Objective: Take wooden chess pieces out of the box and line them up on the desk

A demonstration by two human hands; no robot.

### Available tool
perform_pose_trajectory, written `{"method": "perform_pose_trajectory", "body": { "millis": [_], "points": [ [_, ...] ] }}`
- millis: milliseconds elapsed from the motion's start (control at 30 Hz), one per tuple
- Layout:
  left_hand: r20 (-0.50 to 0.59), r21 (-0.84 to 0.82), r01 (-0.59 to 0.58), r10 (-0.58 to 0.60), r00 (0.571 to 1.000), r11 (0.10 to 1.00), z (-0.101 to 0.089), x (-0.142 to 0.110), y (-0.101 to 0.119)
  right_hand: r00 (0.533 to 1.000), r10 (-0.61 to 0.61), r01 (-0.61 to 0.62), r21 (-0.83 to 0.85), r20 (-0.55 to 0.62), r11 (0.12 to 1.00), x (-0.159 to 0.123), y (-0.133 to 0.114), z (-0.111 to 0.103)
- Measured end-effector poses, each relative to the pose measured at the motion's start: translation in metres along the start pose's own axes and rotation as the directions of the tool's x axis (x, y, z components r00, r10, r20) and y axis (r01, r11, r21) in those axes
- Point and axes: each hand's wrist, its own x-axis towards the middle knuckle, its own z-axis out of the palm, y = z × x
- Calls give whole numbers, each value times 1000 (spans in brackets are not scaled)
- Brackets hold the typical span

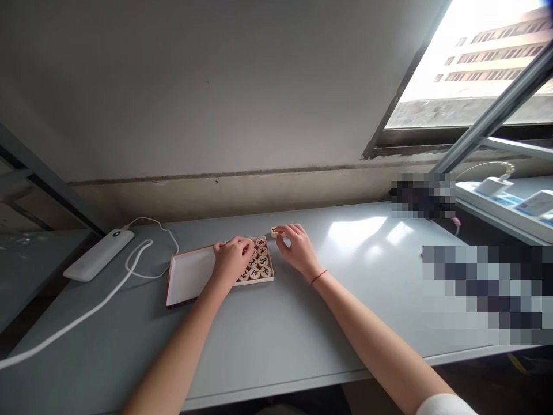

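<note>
The left hand is curled narrow over the chess pieces packed into the right end of a shallow tray, its fingertips down among them, and the palm hides whether it holds one, so I cannot tell. The right hand is pinched narrow, its fingers on a round wooden chess piece just past the tray's upper right corner, near the middle of the frame; a red string circles that wrist. The left part of the tray shows a bare white floor, and the tray rests on the pale grey worktop, with a white power bank and its white cable to the left of the frame and a power strip at the far right, below a window. The risk lies in how tightly the rows sit: a knuckle or fingertip pressed among them could nudge a neighbouring piece out of line or tip one over the rim. The single piece is smooth and round, so a slack pinch could let it drop and roll across the worktop, and a knock against the corner could shift the whole tray.
</note>
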Motion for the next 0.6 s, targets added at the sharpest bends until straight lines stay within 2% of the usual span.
{"method": "perform_pose_trajectory", "body": {
  "millis": [133, 300, 467, 600],
  "points": [
    [-100, -82, -57, 48, 994, 995, -2, 0, -1, 998, -53, 53, 11, 31, 999, 1, -5, -2],
    [-94, -266, -167, 147, 985, 949, -7, -2, 6, 974, -175, 171, 46, 140, 984, 2, -22, -5],
    [-47, -409, -77, 63, 997, 909, -6, -6, 16, 949, -252, 245, 61, 187, 968, 0, -34, -1],
    [-5, -483, 19, -24, 1000, 875, -6, -7, 16, 955, -246, 236, 79, 168, 969, 0, -33, -1]
  ]
}}
